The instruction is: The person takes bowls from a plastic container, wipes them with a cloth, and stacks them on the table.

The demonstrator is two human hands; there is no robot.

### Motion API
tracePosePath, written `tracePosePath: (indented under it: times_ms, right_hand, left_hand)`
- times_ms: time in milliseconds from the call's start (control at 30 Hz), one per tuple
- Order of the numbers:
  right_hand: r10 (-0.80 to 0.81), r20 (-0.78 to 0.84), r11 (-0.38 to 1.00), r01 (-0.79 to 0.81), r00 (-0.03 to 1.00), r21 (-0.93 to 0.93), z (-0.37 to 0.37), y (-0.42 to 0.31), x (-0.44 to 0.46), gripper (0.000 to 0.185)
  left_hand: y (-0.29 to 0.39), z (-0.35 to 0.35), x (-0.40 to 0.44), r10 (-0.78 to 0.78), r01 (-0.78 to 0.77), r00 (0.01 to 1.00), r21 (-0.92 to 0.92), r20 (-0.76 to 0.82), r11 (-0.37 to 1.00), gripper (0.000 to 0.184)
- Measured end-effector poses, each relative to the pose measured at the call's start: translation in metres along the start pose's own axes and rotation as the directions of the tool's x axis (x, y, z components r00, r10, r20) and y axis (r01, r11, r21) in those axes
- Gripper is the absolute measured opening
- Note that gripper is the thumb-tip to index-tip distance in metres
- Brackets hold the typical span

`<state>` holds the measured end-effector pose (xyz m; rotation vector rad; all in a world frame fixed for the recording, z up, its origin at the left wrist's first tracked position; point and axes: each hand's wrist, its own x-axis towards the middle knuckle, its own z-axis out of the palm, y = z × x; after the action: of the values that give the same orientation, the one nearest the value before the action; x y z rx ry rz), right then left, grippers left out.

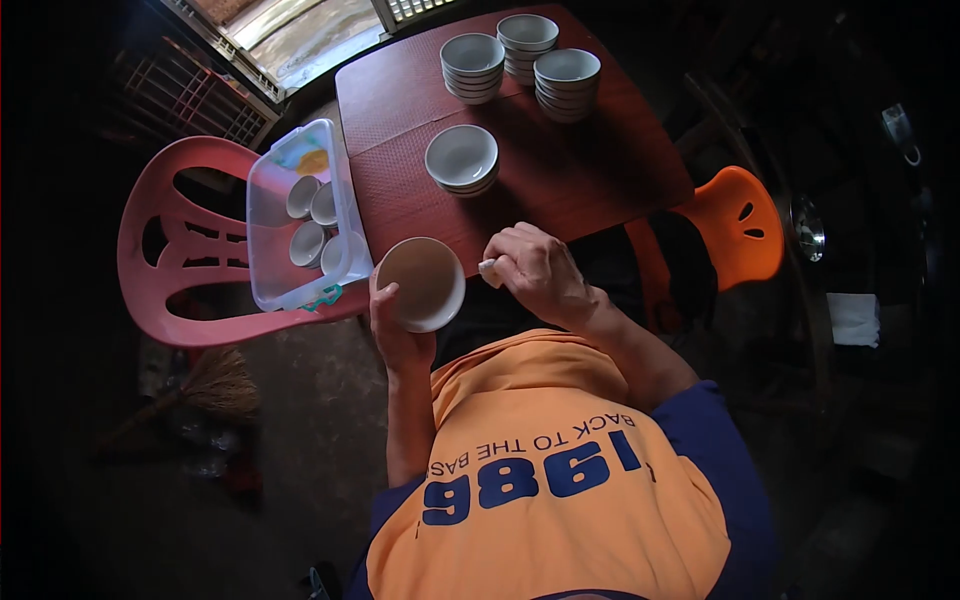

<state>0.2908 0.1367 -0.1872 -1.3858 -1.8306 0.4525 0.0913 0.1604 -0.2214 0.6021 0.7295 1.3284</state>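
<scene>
My left hand (390,310) grips a white bowl (425,290) by its side, thumb at the rim, and the bowl's hollow faces me. Just right of it, my right hand (535,265) is closed on a small white wad (490,272), which looks like tissue or cloth; most of it is hidden by the fingers. On the red table (390,110) beyond my hands stands a short stack of bowls (462,160). Farther back are three taller stacks: a left stack (472,68), a rear stack (528,45) and a right stack (567,85).
A clear plastic bin (262,265) with several small white cups or bowls (308,243) rests on a red plastic chair (150,290) left of the table. An orange chair (745,225) is at the right. A straw broom (220,385) lies on the floor.
</scene>
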Motion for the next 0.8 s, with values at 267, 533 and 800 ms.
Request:
tracePosePath:
  times_ms: [267,533,800]
  right_hand:
    - [0.403,0.46,0.587,-0.609,0.792,0.534,0.001,0.002,-0.016,0.043]
    - [0.446,0.442,0.577,-0.627,0.778,0.523,-0.032,0.053,0.052,0.033]
    - [-0.133,0.391,0.949,0.231,0.911,-0.215,-0.028,0.139,0.13,0.034]
  left_hand:
    - [-0.012,0.04,0.003,-0.128,0.138,0.975,-0.045,0.18,0.989,0.044]
    - [-0.016,0.048,0.006,0.101,-0.161,0.977,0.339,0.186,0.927,0.073]
    - [-0.02,0.007,-0.004,-0.153,0.072,0.972,0.395,0.178,0.916,0.043]
